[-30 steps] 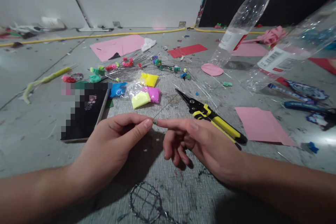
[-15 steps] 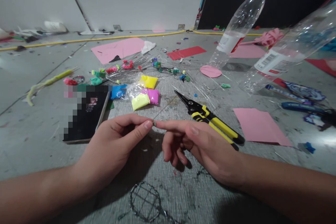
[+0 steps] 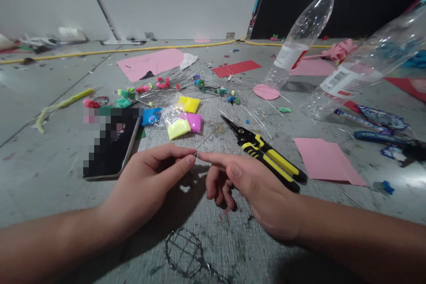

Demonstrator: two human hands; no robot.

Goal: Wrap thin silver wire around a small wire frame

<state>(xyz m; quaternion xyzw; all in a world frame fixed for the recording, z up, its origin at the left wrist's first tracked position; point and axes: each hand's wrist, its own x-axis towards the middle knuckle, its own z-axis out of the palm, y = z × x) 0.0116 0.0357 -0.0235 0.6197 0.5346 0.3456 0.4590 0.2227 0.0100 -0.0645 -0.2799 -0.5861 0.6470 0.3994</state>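
Observation:
Between the thumb and index finger of my left hand (image 3: 156, 177) is the end of a thin wire (image 3: 209, 135), which slants up and away to the right. A small dull bit sits at the pinched end. My right hand (image 3: 253, 186) has its index finger stretched out, its tip touching that end. Its thumb is lifted apart and the other fingers curl loosely. Just beyond my right hand lie black and yellow pliers (image 3: 266, 155), jaws pointing away to the left. Nearer to me is a twisted-wire racket shape (image 3: 184, 253) with a crossed mesh.
A phone (image 3: 111, 146) lies left of my hands. Coloured clay packets (image 3: 179, 128) sit ahead, with scattered wires and clay pieces behind. Two clear plastic bottles (image 3: 301, 26) stand at the right, near pink paper (image 3: 328, 159). A yellow cable (image 3: 133, 47) crosses the back.
My right thumb has shifted slightly left and lower, and both hands stay meeting at the wire's end. The view has moved a little.

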